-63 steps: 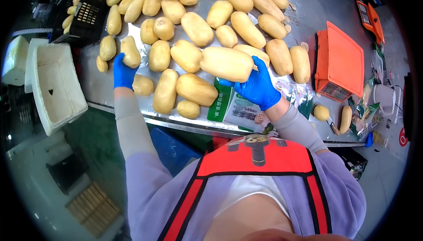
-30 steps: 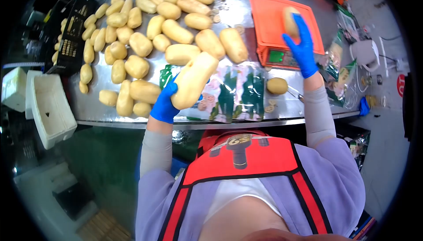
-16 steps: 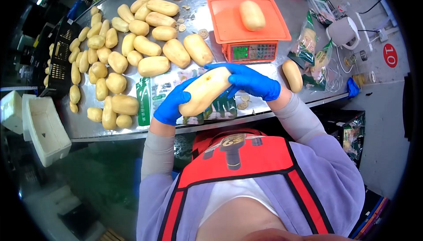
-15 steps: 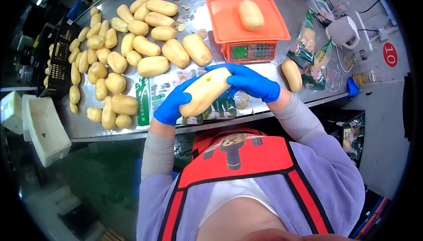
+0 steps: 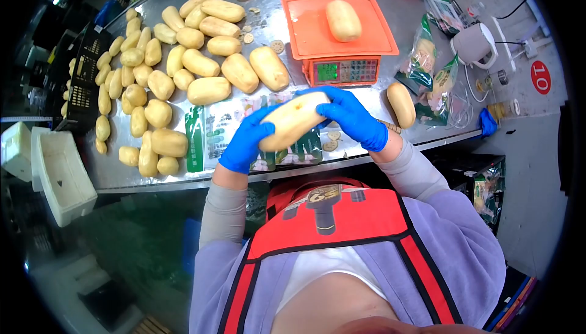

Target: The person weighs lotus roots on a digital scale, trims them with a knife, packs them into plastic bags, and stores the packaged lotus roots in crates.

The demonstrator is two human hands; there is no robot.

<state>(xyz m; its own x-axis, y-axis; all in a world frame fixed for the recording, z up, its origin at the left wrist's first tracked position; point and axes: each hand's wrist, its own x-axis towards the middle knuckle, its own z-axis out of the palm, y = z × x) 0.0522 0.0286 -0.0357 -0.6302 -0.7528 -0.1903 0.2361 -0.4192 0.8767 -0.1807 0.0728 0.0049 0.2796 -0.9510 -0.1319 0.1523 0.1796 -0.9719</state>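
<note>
A large peeled lotus root is held tilted between both blue-gloved hands, above the table's front edge. My left hand wraps its lower left end, and my right hand grips the upper right end. A small brown spot marks its upper face. Beneath it lie printed plastic bags, partly hidden by the hands. Just beyond, an orange scale with a lit green display carries another lotus root on its tray. Small cut slices lie by my right hand.
Many lotus roots spread over the left of the metal table. One more root lies right of the scale, near filled bags and a kettle. A black crate and white foam box stand left.
The lotus root in my hands has turned slightly toward level and shifted a little right. Both hands stay on it. The view has shifted slightly.
</note>
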